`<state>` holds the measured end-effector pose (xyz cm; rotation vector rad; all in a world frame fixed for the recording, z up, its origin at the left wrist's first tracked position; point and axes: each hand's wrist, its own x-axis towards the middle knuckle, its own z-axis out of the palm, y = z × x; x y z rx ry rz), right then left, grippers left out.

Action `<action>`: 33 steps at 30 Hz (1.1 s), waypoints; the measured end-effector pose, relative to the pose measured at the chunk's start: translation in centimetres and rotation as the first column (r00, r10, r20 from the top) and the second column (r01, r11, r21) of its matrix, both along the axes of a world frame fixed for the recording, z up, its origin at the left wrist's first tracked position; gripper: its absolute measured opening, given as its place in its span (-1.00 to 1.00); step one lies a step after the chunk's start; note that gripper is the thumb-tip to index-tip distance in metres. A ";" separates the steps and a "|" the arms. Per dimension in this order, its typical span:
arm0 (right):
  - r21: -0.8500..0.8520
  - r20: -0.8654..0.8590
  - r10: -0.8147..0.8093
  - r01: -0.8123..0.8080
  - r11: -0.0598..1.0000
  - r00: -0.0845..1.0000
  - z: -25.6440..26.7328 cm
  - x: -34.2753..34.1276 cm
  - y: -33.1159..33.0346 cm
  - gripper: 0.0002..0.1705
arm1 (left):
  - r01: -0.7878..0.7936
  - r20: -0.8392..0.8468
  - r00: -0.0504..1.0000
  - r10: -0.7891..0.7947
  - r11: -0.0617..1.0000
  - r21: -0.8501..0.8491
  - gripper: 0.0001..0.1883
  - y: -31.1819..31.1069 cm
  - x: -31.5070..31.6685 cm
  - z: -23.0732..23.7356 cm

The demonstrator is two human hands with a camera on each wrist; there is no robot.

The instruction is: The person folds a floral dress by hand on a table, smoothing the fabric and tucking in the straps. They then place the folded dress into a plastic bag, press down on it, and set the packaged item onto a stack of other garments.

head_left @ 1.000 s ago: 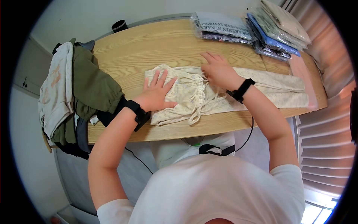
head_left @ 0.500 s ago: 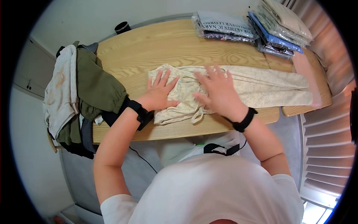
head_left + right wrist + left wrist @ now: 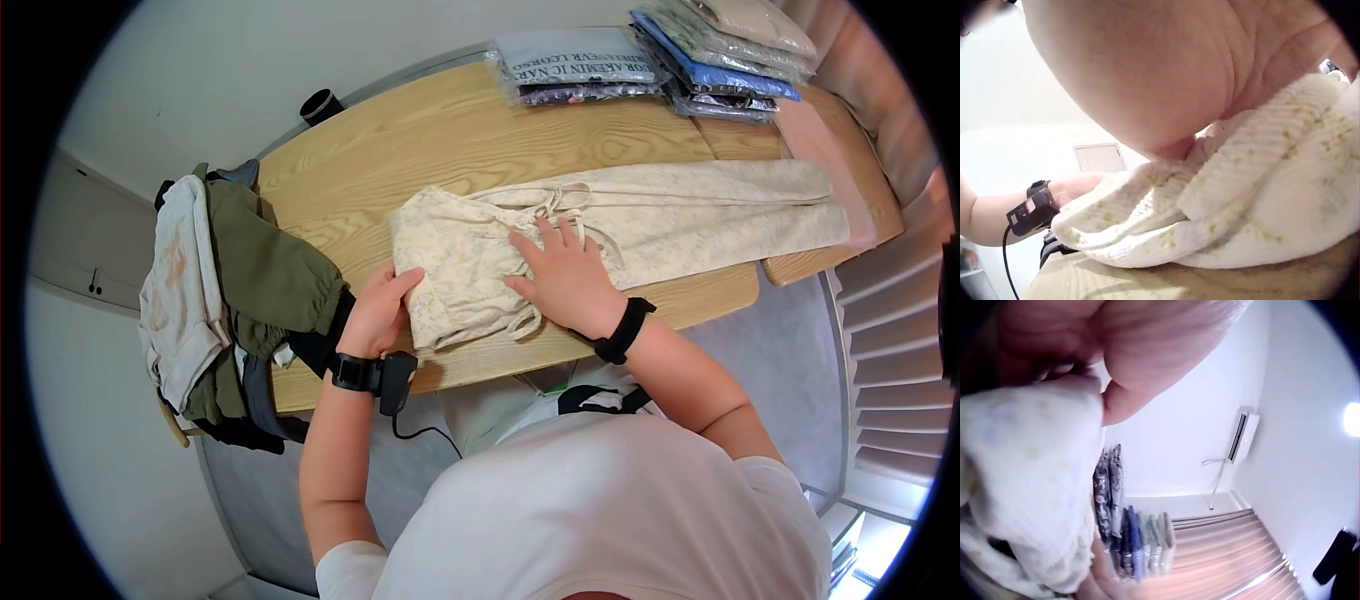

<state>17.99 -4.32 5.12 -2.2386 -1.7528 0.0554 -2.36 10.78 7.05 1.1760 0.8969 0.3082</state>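
A person in a white T-shirt [image 3: 610, 500] faces the near edge of the table [image 3: 420, 130]. A black wrist camera [image 3: 397, 382] is strapped to the left wrist. The left hand [image 3: 376, 312] pinches the left edge of a cream floral drawstring garment [image 3: 660, 225], its thumb on top and its other fingers mostly hidden. The right hand [image 3: 572, 285] rests palm down on the gathered middle of the garment, fingers spread and gripping nothing. The garment lies lengthwise across the table, its long narrow part reaching right.

At the left end, a stained pale sweatshirt [image 3: 182, 290] lies beside an olive garment [image 3: 275, 265]. Pleated pink curtains [image 3: 890, 350] hang on the right. Farther back, a translucent pink sheet [image 3: 815, 140] lies near the right end. A black cylinder [image 3: 320, 107] stands far left; bagged folded clothes [image 3: 575, 60] are stacked far right.
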 end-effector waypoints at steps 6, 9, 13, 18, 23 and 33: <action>0.221 -0.379 0.071 0.015 0.975 0.923 -0.6 1.5 -0.1 -0.61 | 0.030 0.378 0.925 -0.031 1.000 0.009 -0.58 -2.1 5.8 6.6; 0.177 -0.861 0.050 0.206 0.962 0.506 0.2 1.7 -0.8 -0.69 | 0.080 0.388 0.917 -0.094 0.995 0.051 -0.60 -4.3 10.6 9.5; 0.081 -0.897 0.193 0.282 0.956 -0.397 0.4 3.6 -2.7 -0.71 | 0.225 0.250 0.932 -0.261 0.960 0.164 -0.47 -6.3 17.9 9.6; 0.248 -0.301 0.418 0.353 0.902 -0.857 -6.2 7.0 -4.8 -0.66 | 0.464 0.175 0.841 -0.512 0.849 0.253 -0.48 -7.5 23.0 7.7; 0.049 -0.340 0.401 0.409 0.911 -0.851 -6.8 6.8 -4.7 -0.61 | 0.477 -0.277 0.790 -0.546 0.265 0.838 -0.55 -5.7 19.9 4.6; 0.491 -0.375 0.748 0.567 0.661 -0.548 -6.9 3.8 -3.0 -0.35 | 0.580 -0.501 0.725 -0.472 0.027 0.814 -0.41 -7.0 17.3 -0.7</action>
